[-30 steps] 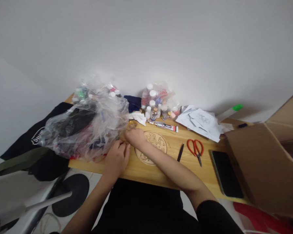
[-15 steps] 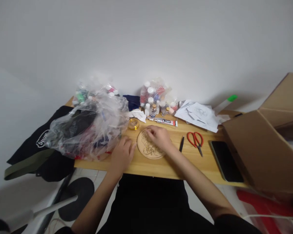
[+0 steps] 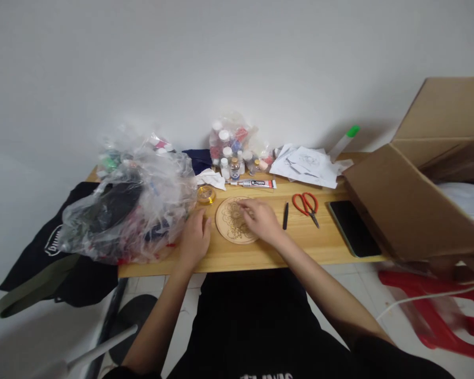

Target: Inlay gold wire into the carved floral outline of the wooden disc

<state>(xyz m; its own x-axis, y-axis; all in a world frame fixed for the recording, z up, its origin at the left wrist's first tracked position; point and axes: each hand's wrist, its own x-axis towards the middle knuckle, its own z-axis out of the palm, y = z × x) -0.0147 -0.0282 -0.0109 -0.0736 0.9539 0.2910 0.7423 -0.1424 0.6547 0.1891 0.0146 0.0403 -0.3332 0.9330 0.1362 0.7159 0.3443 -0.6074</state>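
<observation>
A round wooden disc (image 3: 226,227) with a dark line pattern and gold-coloured bits lies on the table. My right hand (image 3: 261,220) rests over its right part, fingers drawn together in a pinch; whatever lies between the fingertips is too small to name. To the left of the disc, my left hand (image 3: 196,234) lies on the tabletop beside the plastic bag, its fingers loosely spread and holding nothing. A roll of golden wire (image 3: 206,195) sits just above my left hand. Behind the disc lies a glue tube (image 3: 256,183).
A black pen (image 3: 286,216), red-handled pliers (image 3: 306,204) and a phone (image 3: 353,229) lie to the right, near a cardboard box (image 3: 411,210). At the left is a large plastic bag (image 3: 130,210). Small bottles (image 3: 234,168) and papers (image 3: 306,164) stand or lie at the back.
The whole view has shifted, showing more of the box and the red stool. My right hand has moved slightly down and right over the disc, uncovering more of its pattern.
</observation>
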